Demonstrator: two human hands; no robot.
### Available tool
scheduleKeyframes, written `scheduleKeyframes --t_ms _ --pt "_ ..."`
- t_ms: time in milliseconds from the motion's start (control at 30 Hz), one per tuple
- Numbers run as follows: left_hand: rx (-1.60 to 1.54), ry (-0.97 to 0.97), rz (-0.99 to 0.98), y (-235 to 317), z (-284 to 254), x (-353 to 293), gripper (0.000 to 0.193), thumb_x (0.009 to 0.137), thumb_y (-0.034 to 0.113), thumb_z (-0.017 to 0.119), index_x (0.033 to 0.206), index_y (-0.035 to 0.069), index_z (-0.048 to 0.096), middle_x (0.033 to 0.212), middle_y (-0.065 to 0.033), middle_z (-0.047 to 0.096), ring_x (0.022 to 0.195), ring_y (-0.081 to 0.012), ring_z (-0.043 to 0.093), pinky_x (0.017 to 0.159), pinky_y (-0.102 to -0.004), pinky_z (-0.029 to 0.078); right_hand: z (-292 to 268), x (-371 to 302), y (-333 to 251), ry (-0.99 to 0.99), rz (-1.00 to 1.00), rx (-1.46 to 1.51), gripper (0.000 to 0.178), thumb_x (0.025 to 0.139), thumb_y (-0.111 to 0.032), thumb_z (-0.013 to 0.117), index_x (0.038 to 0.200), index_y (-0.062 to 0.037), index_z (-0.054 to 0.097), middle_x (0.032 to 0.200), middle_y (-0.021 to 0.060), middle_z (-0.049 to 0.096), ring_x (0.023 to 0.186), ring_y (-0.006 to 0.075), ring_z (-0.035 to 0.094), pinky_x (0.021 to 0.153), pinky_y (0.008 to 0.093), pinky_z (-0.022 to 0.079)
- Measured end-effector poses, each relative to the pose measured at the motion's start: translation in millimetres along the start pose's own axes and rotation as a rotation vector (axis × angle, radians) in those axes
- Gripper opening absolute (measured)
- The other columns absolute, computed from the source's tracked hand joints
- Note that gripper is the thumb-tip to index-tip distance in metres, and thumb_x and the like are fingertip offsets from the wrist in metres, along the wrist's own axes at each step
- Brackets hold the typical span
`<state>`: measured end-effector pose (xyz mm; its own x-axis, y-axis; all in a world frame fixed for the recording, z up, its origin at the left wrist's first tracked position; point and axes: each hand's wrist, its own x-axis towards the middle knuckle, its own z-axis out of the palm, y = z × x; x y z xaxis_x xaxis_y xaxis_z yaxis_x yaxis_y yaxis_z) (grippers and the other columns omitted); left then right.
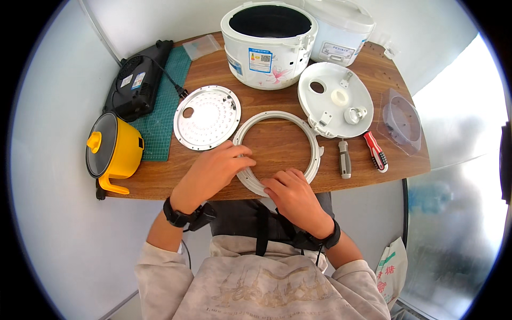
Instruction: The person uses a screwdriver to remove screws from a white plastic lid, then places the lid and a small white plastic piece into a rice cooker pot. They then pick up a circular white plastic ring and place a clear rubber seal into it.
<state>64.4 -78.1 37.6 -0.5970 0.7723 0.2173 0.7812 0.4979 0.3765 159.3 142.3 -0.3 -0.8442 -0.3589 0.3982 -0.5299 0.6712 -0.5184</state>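
A pale, flat plastic ring [276,114] lies on the wooden table in front of me. My left hand [221,165] is closed on the ring's left side, fingers curled over the rim. My right hand [293,194] grips the near edge, its fingertips on the band. Just beyond the left hand rests a round silver metal plate [208,120] with one large hole and many dimples. To the right of the ring, a white rice cooker lid [322,114] lies with fittings and a round hole showing. The undersides of both hands are hidden.
A white rice cooker body [272,72] and another white appliance [338,34] stand at the back. Right: grey screwdriver [345,162], red-black screwdriver [376,152], clear plastic box [402,125]. Left: yellow pot [127,152], black appliance [140,80], green mat [157,141].
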Motion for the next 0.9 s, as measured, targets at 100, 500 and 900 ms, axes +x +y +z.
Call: scheduleKeyframes --t_ms 100,500,900 --pt "0.038 -0.121 0.065 -5 -6 7 0.013 0.083 0.008 0.072 0.097 0.008 0.073 0.1 -0.0009 0.068 0.099 -0.0212 0.062 0.082 -0.0321 0.055 0 0 1 0.008 0.001 0.005 0.02 0.086 -0.006 0.071 0.106 -0.0054 0.067 0.091 0.0077 0.058 0.087 0.0272 0.059 0.09 0.0397 0.046" --pt "0.025 -0.161 0.016 -2 -7 17 0.009 0.084 0.009 0.073 0.093 0.008 0.071 0.092 -0.0017 0.065 0.095 -0.0215 0.06 0.08 -0.0322 0.053 2 -3 2 0.051 0.053 0.041 0.019 0.085 -0.006 0.074 0.103 -0.0063 0.069 0.09 0.0074 0.06 0.087 0.0286 0.06 0.086 0.0403 0.047" --pt "-0.11 -0.217 0.063 -16 -8 16 0.007 0.089 0.009 0.068 0.096 0.008 0.07 0.088 -0.0024 0.062 0.096 -0.0228 0.058 0.081 -0.0339 0.051 2 -3 3 0.057 0.102 0.124 0.015 0.085 -0.008 0.074 0.098 -0.0063 0.067 0.093 0.0087 0.06 0.094 0.0296 0.061 0.091 0.0418 0.045"
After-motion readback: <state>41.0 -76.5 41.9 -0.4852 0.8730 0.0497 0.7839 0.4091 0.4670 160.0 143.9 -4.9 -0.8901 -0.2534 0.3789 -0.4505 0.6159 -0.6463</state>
